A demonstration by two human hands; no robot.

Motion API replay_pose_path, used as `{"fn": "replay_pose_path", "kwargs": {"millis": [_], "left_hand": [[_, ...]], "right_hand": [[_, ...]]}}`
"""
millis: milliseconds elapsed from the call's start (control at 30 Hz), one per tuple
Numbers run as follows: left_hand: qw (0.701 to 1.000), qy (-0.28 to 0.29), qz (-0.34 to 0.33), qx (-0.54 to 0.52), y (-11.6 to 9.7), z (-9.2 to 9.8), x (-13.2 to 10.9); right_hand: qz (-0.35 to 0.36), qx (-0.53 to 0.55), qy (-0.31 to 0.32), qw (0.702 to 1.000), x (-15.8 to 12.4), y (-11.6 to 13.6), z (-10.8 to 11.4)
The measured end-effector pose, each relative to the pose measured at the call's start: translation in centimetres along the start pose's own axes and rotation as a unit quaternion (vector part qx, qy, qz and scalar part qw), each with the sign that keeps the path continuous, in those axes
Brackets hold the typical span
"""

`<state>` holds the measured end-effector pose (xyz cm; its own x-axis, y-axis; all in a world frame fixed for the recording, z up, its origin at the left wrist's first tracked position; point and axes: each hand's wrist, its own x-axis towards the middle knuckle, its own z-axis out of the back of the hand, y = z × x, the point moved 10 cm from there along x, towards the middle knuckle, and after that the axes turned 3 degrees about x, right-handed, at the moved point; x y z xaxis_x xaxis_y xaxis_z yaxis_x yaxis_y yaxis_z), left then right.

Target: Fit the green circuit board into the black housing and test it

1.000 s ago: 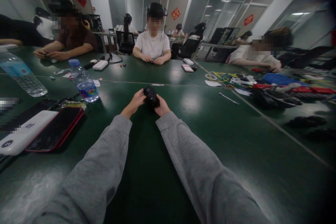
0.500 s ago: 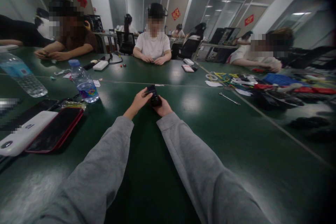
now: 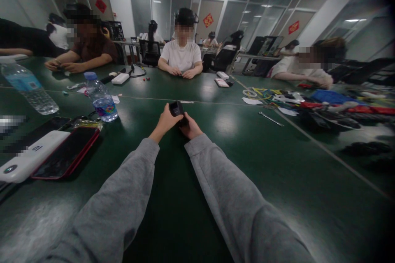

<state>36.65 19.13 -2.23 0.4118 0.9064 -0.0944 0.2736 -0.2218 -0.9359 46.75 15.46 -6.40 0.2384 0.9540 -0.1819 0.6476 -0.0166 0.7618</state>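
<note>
Out over the table in front of me, a small black box-shaped device (image 3: 177,109) with a paler patch on its upper face is between my two hands. My left hand (image 3: 167,121) grips its upper part, the thumb lying across the front edge. From the right and below, my right hand (image 3: 191,127) wraps its fingers round the lower part. The fingers cover much of the device, so its exact kind is unclear. Both hands are closed and almost touch each other.
Left of my arms stand a blue-capped water bottle (image 3: 100,100) and a larger bottle (image 3: 29,90), near a white power bank (image 3: 33,154) and a red-edged phone (image 3: 68,152). A wrench (image 3: 270,118) and tangled cables (image 3: 262,93) lie right. A person (image 3: 181,53) sits opposite.
My left hand has shifted its grip, its thumb now reaching further across the device. The device's upper face looks more turned toward me. The view has tipped up slightly.
</note>
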Motion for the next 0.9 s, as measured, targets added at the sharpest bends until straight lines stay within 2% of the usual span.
{"fn": "replay_pose_path", "kwargs": {"millis": [133, 200, 300, 367, 467, 533, 667, 767, 900], "left_hand": [[0.996, -0.020, -0.062, 0.059, -1.7, 0.2, 0.1], [0.996, -0.016, -0.066, 0.049, -2.2, -0.1, 0.1], [0.998, -0.011, -0.057, 0.033, -2.5, 0.0, 0.1], [0.999, 0.004, -0.032, 0.006, -2.0, 0.5, 0.2], [0.993, 0.046, 0.050, -0.101, 0.3, 1.6, 0.2], [0.978, 0.038, 0.096, -0.181, 1.7, 2.9, 0.1], [0.945, 0.042, 0.099, -0.309, 2.3, 3.8, 0.3], [0.940, 0.038, 0.110, -0.322, 2.7, 3.7, 0.6], [0.949, 0.021, 0.101, -0.298, 3.0, 3.7, 1.2]], "right_hand": [[-0.013, 0.059, -0.002, 0.998, -0.1, -0.1, 0.0], [-0.019, 0.087, 0.003, 0.996, 0.0, -0.1, 0.1], [-0.030, 0.115, -0.022, 0.993, 0.4, -0.3, 0.8], [-0.031, 0.131, -0.035, 0.990, 0.6, -0.4, 1.3], [-0.033, 0.164, -0.006, 0.986, 0.7, -0.3, 0.8], [-0.040, 0.180, 0.013, 0.983, 0.5, -0.3, 0.4], [-0.057, 0.180, 0.019, 0.982, 0.2, -0.4, 0.2], [-0.056, 0.173, 0.021, 0.983, 0.0, -0.4, 0.0], [-0.059, 0.161, 0.022, 0.985, -0.1, -0.5, -0.3]]}}
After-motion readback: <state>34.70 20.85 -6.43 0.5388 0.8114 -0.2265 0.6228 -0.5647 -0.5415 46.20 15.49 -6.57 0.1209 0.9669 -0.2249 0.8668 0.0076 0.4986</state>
